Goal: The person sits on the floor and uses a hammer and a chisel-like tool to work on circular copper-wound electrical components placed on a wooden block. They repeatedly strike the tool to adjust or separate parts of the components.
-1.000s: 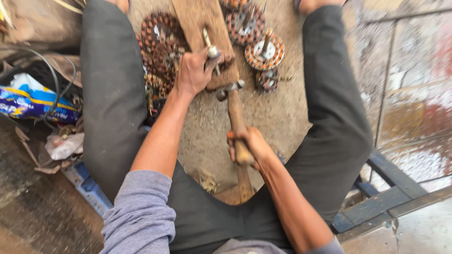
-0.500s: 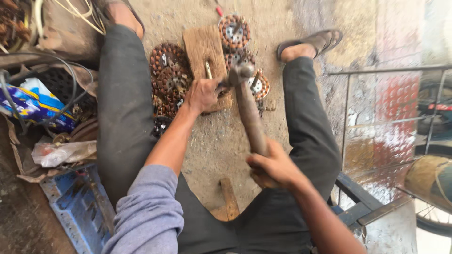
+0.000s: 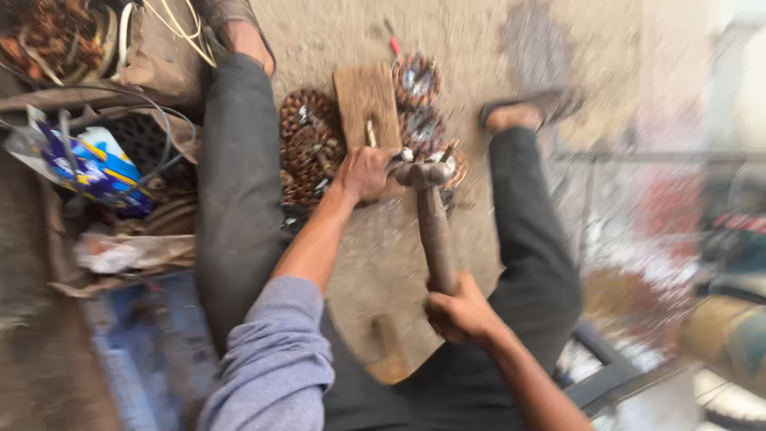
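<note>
I sit on the ground with my legs spread. My right hand (image 3: 459,311) grips the wooden handle of a hammer (image 3: 431,215), whose metal head is down next to my left hand (image 3: 363,172). That left hand is closed on a small metal part at the near end of a wooden block (image 3: 365,100); a thin metal rod lies on the block. Round copper-wound coils (image 3: 307,144) are piled left of the block, more coils (image 3: 419,84) to its right. The picture is motion-blurred.
A blue and white packet (image 3: 92,168) lies among cables and scrap at the left. A blue flat object (image 3: 152,343) sits by my left thigh. A small wooden piece (image 3: 389,351) lies between my legs. Metal bars (image 3: 614,375) and a rail stand at the right.
The hammer, raised half a second ago, has come down so its head is beside my left hand at the block. The camera has shifted, so the scene sits lower and more to the right.
</note>
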